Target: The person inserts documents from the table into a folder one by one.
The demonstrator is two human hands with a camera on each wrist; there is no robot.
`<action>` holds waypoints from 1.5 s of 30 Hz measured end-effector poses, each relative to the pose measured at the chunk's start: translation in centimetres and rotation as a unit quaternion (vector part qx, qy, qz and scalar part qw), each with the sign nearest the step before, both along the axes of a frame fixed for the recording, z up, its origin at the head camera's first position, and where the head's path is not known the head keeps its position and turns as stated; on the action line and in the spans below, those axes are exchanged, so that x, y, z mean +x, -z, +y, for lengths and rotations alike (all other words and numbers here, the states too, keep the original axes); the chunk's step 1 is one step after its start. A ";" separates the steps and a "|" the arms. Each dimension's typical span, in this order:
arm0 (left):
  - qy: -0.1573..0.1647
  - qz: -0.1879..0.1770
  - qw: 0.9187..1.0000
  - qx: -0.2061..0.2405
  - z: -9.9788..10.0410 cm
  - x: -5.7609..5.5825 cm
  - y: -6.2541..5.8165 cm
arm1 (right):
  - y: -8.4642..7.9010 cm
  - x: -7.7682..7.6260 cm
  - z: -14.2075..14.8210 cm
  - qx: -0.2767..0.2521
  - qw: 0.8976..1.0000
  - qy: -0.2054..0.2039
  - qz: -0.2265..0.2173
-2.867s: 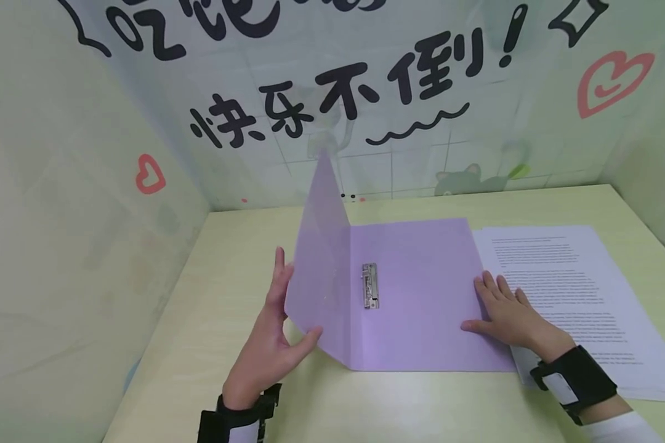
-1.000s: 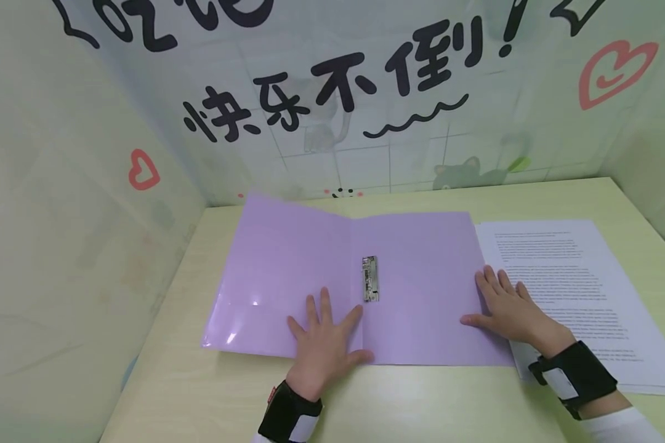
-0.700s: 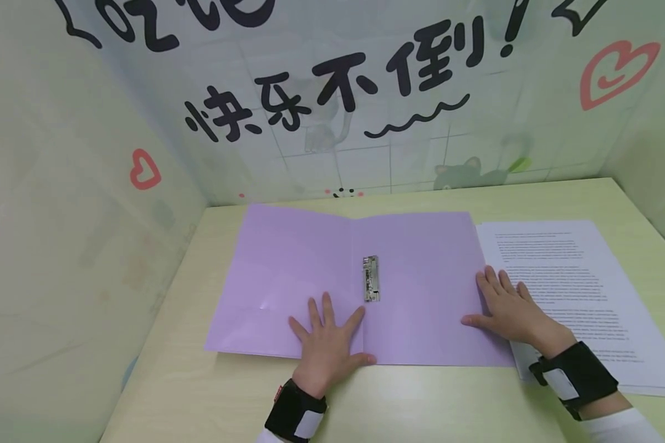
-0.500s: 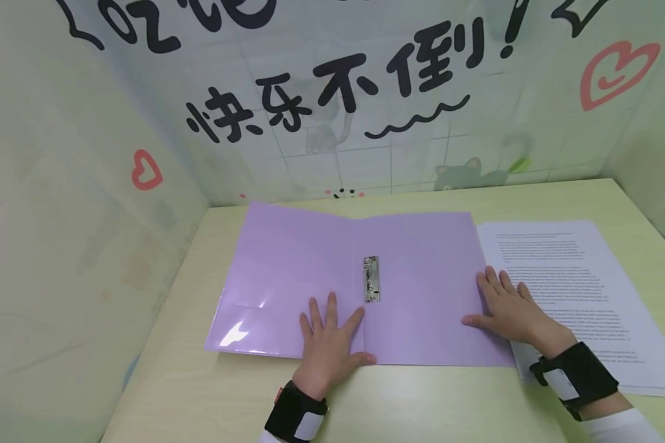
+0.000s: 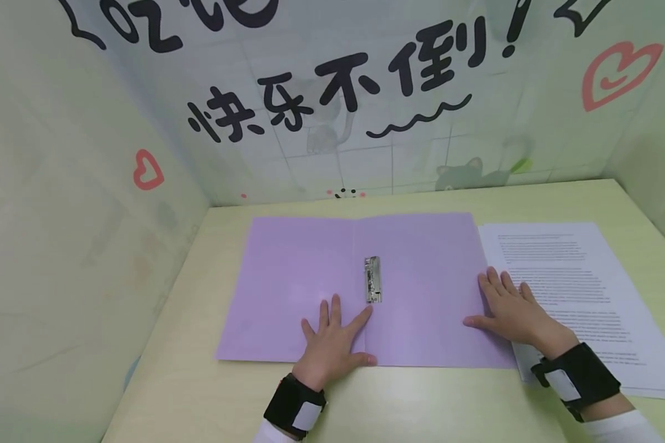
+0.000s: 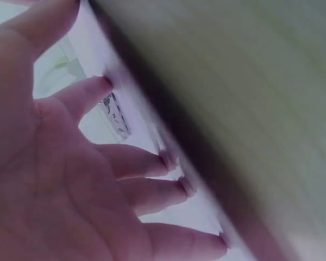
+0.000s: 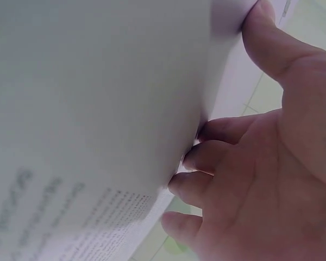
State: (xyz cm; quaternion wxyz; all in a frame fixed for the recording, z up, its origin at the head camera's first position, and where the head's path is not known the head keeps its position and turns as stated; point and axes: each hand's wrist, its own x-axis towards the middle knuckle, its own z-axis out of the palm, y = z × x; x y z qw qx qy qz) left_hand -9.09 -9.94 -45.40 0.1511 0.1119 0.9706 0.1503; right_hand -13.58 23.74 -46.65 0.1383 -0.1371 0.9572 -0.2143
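Observation:
A purple folder (image 5: 421,258) lies spread wide on the table, both covers down. Its metal clip (image 5: 373,280) sits just right of the spine and shows also in the left wrist view as a silver strip (image 6: 117,117). My left hand (image 5: 332,344) rests with spread fingers on the lower part of the left cover, index finger and thumb reaching over the spine below the clip. My right hand (image 5: 518,314) lies with straight fingers across the folder's right edge and the printed sheets (image 5: 565,277) beside it. In the right wrist view its fingertips (image 7: 179,182) touch the surface.
The pale wooden table (image 5: 421,406) ends at a back wall (image 5: 288,166) covered with a printed sheet of large black characters. Another wall (image 5: 88,246) rises along the left side. Black bands (image 5: 296,403) circle both wrists.
The left cover has swung down from upright to the left and now lies flat. My left hand has gone from the cover's edge to its inner face near the spine; the right hand stays.

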 end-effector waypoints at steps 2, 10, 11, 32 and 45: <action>0.004 -0.005 1.000 0.002 -0.1 -0.2 0.0 | 0.0 -0.1 0.0 0.004 1.000 -0.002 0.001; 0.005 -0.018 1.000 0.012 -0.4 -0.4 0.2 | 0.0 -0.5 -0.1 0.026 1.000 -0.012 0.006; 0.005 -0.019 1.000 0.013 -0.4 -0.4 0.3 | -0.1 -0.6 -0.1 0.034 0.999 -0.015 0.009; -0.013 -0.035 0.999 0.006 -0.2 -0.3 0.1 | -1.5 -1.7 -2.8 0.100 0.992 0.004 0.078; -0.014 -0.044 0.999 -0.011 -0.1 -0.3 -0.3 | -2.3 -2.6 -5.3 0.066 0.996 -0.018 0.063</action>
